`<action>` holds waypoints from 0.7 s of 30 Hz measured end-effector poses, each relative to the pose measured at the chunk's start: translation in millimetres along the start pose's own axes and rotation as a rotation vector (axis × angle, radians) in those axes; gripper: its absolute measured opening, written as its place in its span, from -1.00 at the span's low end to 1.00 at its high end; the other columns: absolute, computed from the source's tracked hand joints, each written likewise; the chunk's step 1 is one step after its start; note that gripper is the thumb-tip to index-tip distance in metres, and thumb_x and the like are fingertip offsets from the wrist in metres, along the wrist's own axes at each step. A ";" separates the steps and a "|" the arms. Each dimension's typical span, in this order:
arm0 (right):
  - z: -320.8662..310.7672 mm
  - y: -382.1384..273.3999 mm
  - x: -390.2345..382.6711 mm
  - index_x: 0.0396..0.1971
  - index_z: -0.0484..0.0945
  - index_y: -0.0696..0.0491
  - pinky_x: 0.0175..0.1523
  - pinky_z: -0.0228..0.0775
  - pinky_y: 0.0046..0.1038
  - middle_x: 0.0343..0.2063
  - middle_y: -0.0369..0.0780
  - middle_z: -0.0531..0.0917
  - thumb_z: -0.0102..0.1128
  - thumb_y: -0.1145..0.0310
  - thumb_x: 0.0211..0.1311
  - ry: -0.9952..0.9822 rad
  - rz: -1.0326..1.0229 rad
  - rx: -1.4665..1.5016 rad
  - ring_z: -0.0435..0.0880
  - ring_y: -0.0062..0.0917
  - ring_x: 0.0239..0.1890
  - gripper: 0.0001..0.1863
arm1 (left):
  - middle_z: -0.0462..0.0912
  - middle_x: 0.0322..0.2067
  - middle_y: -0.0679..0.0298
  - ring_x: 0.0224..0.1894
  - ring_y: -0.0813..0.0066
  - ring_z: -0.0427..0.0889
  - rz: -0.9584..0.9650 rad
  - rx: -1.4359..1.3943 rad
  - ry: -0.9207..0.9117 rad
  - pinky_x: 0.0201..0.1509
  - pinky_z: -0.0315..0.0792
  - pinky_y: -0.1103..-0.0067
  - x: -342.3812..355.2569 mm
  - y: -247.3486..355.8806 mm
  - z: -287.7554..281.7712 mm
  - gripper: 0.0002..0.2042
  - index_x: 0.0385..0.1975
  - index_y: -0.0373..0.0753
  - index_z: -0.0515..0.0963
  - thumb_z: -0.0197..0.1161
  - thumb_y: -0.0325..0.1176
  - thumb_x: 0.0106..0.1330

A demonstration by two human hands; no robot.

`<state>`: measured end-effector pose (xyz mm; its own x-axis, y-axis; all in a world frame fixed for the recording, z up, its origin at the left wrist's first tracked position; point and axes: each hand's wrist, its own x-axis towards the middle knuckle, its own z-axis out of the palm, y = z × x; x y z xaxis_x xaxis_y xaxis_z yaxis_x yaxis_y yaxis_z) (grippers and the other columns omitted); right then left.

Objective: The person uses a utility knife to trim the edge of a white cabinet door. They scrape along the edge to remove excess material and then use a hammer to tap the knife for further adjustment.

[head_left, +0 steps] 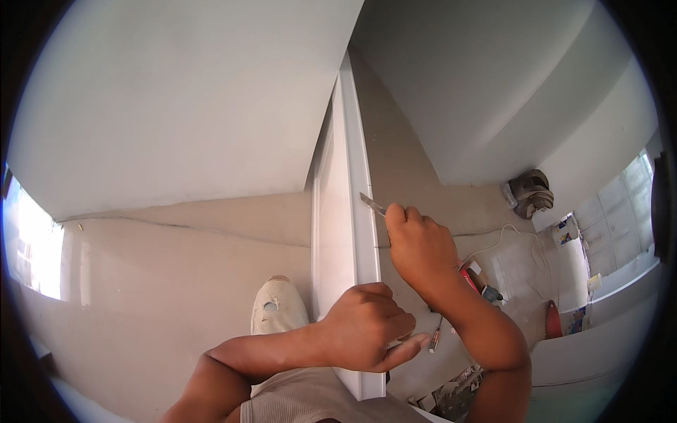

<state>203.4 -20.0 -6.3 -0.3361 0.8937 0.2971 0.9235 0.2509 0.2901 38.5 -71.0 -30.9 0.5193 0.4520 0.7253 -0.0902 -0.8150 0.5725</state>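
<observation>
A white panel door (pixel 361 233) stands on its long side, its narrow edge running away from me under both hands. Small dark marks cross that edge. My right hand (pixel 422 243) is closed around a tool whose handle it hides; a narrow flat metal blade (pixel 371 204) with a slanted tip sticks out to the left, over the door edge. Whether the tip touches the door I cannot tell. Closer to me, my left hand (pixel 367 328) lies over the near part of the door edge with curled fingers, the thumb toward the right. Its grip is partly hidden.
Right of the door, a screwdriver (pixel 435 340), a red box (pixel 468 273), a power tool (pixel 492 294) and a pale cable (pixel 518 229) lie on the floor. A dark bag (pixel 531 194) rests by the right wall. My shoe (pixel 280 299) is left of the door, below a wall (pixel 176 106).
</observation>
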 end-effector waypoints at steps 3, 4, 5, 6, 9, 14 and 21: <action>7.3 3.3 0.3 -0.28 0.42 0.05 -0.44 0.65 -0.26 -0.44 -0.14 0.65 0.17 0.42 0.22 0.008 0.009 -0.003 0.77 -0.25 -0.44 -0.87 | 0.46 -0.73 0.26 -0.66 0.14 0.46 0.019 -0.015 0.006 -0.42 0.47 0.39 2.1 1.2 4.0 -0.69 -0.73 -0.19 0.49 0.43 -0.29 0.17; 11.7 4.0 3.5 -0.28 0.42 0.06 -0.43 0.65 -0.25 -0.44 -0.13 0.65 0.17 0.42 0.22 0.010 0.003 -0.010 0.77 -0.24 -0.44 -0.86 | 0.45 -0.73 0.26 -0.66 0.14 0.46 0.023 -0.011 0.005 -0.42 0.47 0.39 2.5 -0.8 3.4 -0.69 -0.73 -0.19 0.48 0.43 -0.29 0.17; 13.3 5.2 3.5 -0.27 0.42 0.06 -0.42 0.65 -0.25 -0.44 -0.13 0.65 0.17 0.43 0.22 0.013 -0.003 -0.018 0.77 -0.24 -0.45 -0.86 | 0.45 -0.74 0.26 -0.66 0.14 0.46 0.027 -0.007 0.003 -0.43 0.47 0.39 2.9 -1.1 4.1 -0.69 -0.73 -0.19 0.48 0.43 -0.29 0.17; 10.3 3.4 2.0 -0.27 0.42 0.06 -0.42 0.65 -0.25 -0.44 -0.13 0.65 0.17 0.43 0.22 0.005 0.008 -0.007 0.76 -0.23 -0.45 -0.86 | 0.44 -0.74 0.26 -0.66 0.14 0.45 0.013 -0.011 0.017 -0.43 0.46 0.39 1.9 -1.3 2.5 -0.68 -0.74 -0.19 0.47 0.43 -0.29 0.17; 2.5 1.2 -5.3 -0.26 0.42 0.07 -0.41 0.65 -0.23 -0.43 -0.12 0.65 0.17 0.43 0.22 -0.012 0.026 0.008 0.76 -0.22 -0.44 -0.86 | 0.43 -0.75 0.26 -0.66 0.14 0.45 -0.008 -0.019 0.035 -0.43 0.46 0.39 0.0 0.3 2.2 -0.67 -0.75 -0.19 0.46 0.42 -0.30 0.16; 15.0 8.3 -2.9 -0.25 0.41 0.07 -0.40 0.65 -0.22 -0.41 -0.11 0.65 0.17 0.44 0.22 0.002 0.015 -0.007 0.76 -0.21 -0.44 -0.85 | 0.43 -0.75 0.26 -0.67 0.14 0.44 0.031 -0.023 0.015 -0.43 0.46 0.39 2.7 -1.8 6.5 -0.69 -0.75 -0.18 0.47 0.41 -0.32 0.17; 16.0 7.1 -5.2 -0.29 0.43 0.06 -0.40 0.65 -0.24 -0.44 -0.13 0.64 0.20 0.43 0.20 0.070 0.008 -0.029 0.74 -0.24 -0.46 -0.86 | 0.45 -0.79 0.26 -0.70 0.21 0.46 0.032 0.017 0.024 -0.39 0.46 0.42 2.9 -0.3 5.8 -0.66 -0.75 -0.17 0.48 0.36 -0.24 0.24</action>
<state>214.6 -16.9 -20.3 -0.3416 0.8674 0.3619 0.9209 0.2320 0.3133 44.9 -71.6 -31.2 0.4955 0.4341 0.7524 -0.0917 -0.8351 0.5423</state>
